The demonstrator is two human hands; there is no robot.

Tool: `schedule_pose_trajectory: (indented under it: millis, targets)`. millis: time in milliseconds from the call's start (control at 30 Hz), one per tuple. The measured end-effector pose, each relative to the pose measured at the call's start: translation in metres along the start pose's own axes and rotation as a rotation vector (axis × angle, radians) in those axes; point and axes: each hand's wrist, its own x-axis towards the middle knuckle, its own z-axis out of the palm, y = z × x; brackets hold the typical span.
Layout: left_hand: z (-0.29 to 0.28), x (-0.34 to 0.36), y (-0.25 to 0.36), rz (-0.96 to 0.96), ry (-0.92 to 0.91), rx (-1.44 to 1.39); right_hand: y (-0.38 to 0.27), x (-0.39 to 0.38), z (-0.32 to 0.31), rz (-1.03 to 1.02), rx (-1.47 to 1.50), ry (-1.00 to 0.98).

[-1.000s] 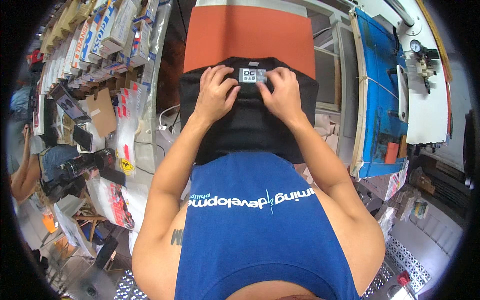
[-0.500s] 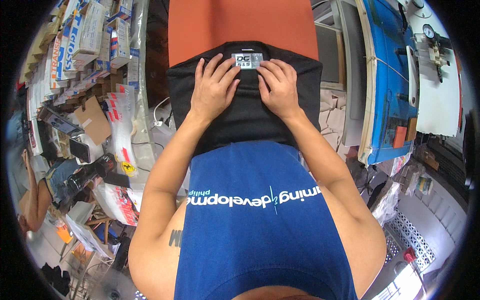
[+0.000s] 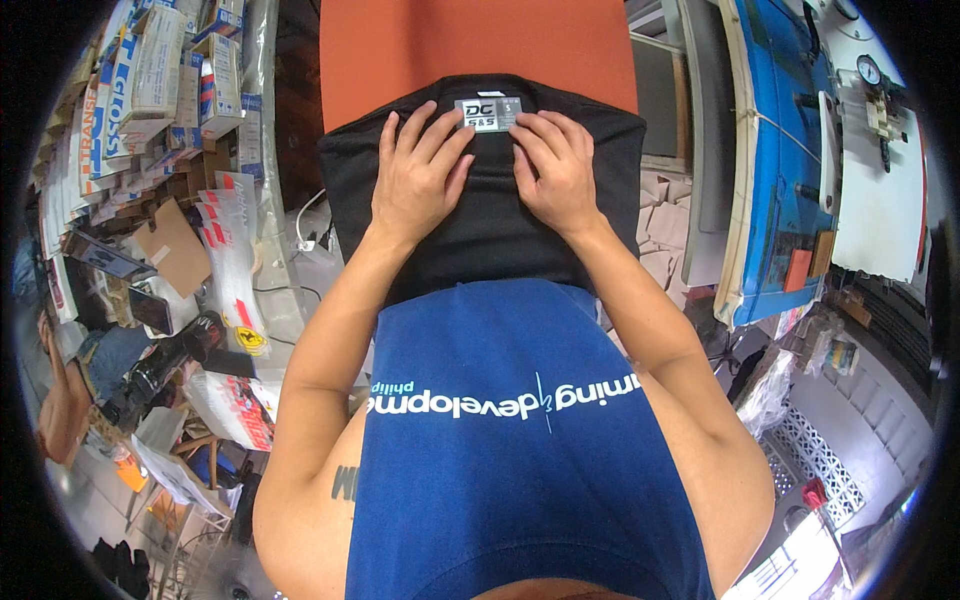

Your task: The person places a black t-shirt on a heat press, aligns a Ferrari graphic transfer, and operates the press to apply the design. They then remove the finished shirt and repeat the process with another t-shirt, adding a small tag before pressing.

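Note:
A black shirt [image 3: 485, 225] is spread over an orange-red board [image 3: 475, 40], its neck end toward the far side. Near its neckline lies a small rectangular transfer label [image 3: 487, 114] with dark print on a light, shiny film. My left hand [image 3: 422, 165] rests on the fabric at the label's left, fingers stretched out and slightly spread, fingertips close to its edge. On the other side my right hand [image 3: 555, 165] lies palm down, fingers extended and a little bent, its fingertips at the label's right edge. Neither hand grips anything.
Stacked cartons [image 3: 150, 75] and printed sheets [image 3: 232, 260] fill the left side. A person [image 3: 75, 400] is partly visible at the far left. To the right stand a blue panel [image 3: 785, 150] and a pressure gauge [image 3: 868, 70] on white equipment.
The view has shifted slightly. Both hands stay almost in place beside the label, with only tiny finger movement. The person at the far left has moved an arm.

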Motion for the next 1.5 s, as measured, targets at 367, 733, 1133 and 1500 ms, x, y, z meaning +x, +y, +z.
schedule_pose_trajectory:
  millis: [367, 733, 1133, 1500]
  targets:
    - [-0.001, -0.002, 0.001, -0.029, -0.010, -0.039, -0.002, 0.003, -0.004, 0.026, 0.013, -0.017]
    - [-0.034, 0.037, -0.017, -0.160, 0.250, -0.071, 0.015, 0.039, -0.108, 0.030, 0.001, 0.018]
    - [-0.048, -0.267, -0.078, -0.992, 0.217, -0.012, 0.187, -0.119, -0.372, 0.880, -0.888, 0.169]
    - [0.057, -0.506, 0.022, -1.214, -0.411, -0.363, 0.127, -0.087, -0.331, 0.761, -0.752, 0.317]
